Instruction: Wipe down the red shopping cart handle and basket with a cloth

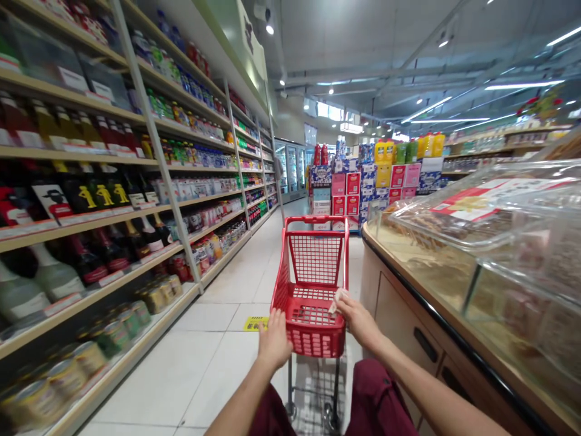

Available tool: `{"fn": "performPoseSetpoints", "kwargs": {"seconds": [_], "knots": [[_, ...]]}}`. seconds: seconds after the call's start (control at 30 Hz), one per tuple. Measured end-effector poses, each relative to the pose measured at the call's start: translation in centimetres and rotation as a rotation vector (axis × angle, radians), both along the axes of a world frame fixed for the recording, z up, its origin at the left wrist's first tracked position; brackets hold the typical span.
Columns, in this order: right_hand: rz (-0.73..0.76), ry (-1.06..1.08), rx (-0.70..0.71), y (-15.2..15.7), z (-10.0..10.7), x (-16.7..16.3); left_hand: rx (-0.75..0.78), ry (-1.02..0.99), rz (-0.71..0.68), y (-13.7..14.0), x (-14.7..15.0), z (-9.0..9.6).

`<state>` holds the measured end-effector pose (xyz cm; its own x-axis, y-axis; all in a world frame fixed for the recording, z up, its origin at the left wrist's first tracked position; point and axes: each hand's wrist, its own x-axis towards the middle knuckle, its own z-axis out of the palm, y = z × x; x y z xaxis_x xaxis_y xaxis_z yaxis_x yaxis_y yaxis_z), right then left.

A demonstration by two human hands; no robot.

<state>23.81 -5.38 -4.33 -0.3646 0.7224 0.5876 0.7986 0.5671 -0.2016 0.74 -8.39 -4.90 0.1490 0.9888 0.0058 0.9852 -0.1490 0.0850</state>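
Standing on the floor [195, 357], the red cart [314, 334] is being touched near its left corner by the flat-spread left grip [274, 340]; beside its right rim, a white wad [336, 301] is being pinched by the right grip [357, 318]. Handling is seemingly being left unfinished.

the yellow floor sticker [252, 324] is partly covered by the left hand [275, 340], the white wad [335, 300] by the right hand [357, 318]. both forearms [242, 387] are cut off below; the lower-left cans [57, 381] are blurred.
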Motion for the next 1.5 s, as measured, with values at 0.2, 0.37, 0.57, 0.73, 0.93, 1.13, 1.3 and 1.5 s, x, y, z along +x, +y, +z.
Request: {"fn": "performPoseSetpoints", "kwargs": {"seconds": [0.2,0.37,0.57,0.73,0.93,1.13,1.3,1.5], "knots": [[-0.110,0.092,-0.009,-2.0,-4.7,-3.1,0.002,-0.005,-0.064,0.9,0.1,-0.7],[-0.093,0.093,-0.016,-1.3,-4.6,-5.2,-0.056,-0.006,-0.115,0.8,1.2,-0.6],[-0.230,0.120,-0.038,-0.4,-4.0,-0.9,-0.023,-0.082,-0.135,0.7,1.4,-1.0],[-0.150,0.136,0.007,-0.4,-6.1,-5.6,-0.014,-0.112,-0.160,0.7,1.7,-1.1],[-0.116,0.156,0.011,-0.1,-6.2,-5.0,0.087,-0.051,-0.165,0.4,-0.1,-1.0],[0.004,0.159,0.038,-0.6,-6.2,-8.5,0.116,-0.144,-0.153,0.1,-0.6,-0.8],[0.026,0.120,0.064,-0.3,-6.1,-7.0,0.103,-0.204,-0.169,0.1,-1.0,-0.2],[0.042,0.137,0.084,-0.5,-6.5,-8.9,0.132,-0.237,-0.182,0.5,-0.7,-1.0]]}}
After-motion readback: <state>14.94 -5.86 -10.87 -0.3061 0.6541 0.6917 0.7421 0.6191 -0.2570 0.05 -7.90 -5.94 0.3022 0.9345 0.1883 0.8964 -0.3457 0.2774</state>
